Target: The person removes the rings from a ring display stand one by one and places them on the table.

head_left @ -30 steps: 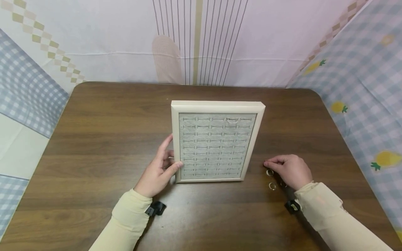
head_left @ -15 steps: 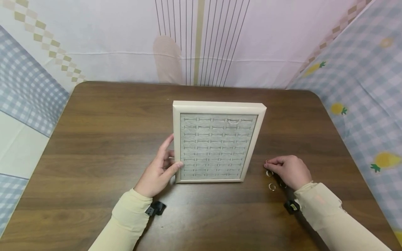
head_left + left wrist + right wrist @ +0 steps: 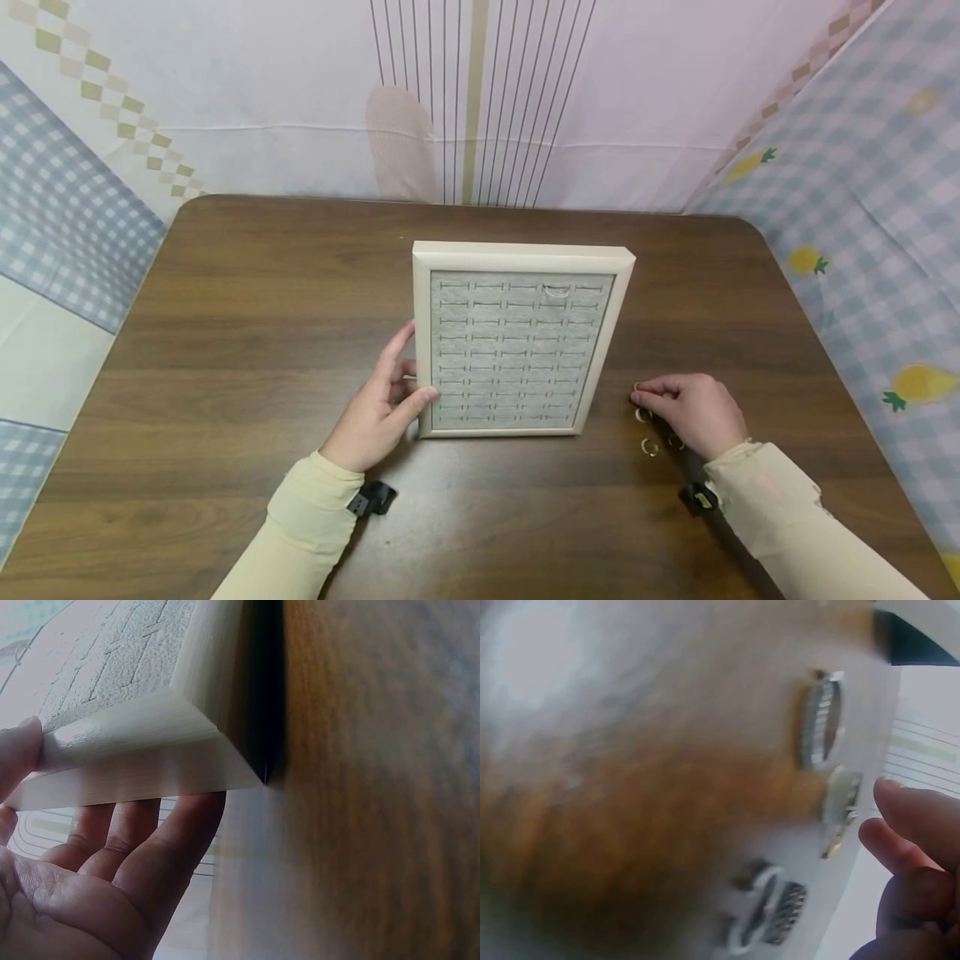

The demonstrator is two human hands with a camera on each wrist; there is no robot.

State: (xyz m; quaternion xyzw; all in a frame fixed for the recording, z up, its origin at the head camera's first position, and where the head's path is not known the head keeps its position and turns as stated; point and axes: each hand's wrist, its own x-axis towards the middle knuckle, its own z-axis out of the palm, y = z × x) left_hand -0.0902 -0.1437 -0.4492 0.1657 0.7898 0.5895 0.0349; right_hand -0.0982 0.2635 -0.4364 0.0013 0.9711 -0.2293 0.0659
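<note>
My left hand (image 3: 375, 408) grips the left side of a cream-framed ring display board (image 3: 517, 350), thumb on the front and fingers behind. The board stands tilted back on the table, its grey fabric lined with slits. A pale ring (image 3: 556, 291) sits in a slit of the top row. My right hand (image 3: 699, 408) is low over the table to the right, thumb and index tips close together; I cannot tell whether they pinch anything. Near its fingers lie a silver ring (image 3: 823, 720), a ring with a gold-coloured part (image 3: 841, 802) and a patterned ring (image 3: 786, 913).
The brown wooden table (image 3: 247, 333) reaches back to a white patterned cloth (image 3: 300, 100). Checked cloth with pineapples (image 3: 862, 250) hangs at the right. Black cameras are strapped to both wrists, the left wrist camera (image 3: 372, 498) close to the tabletop.
My right hand stays at almost the same spot, with slight finger movement. The left hand and the board hold still; the head view has shifted a little.
</note>
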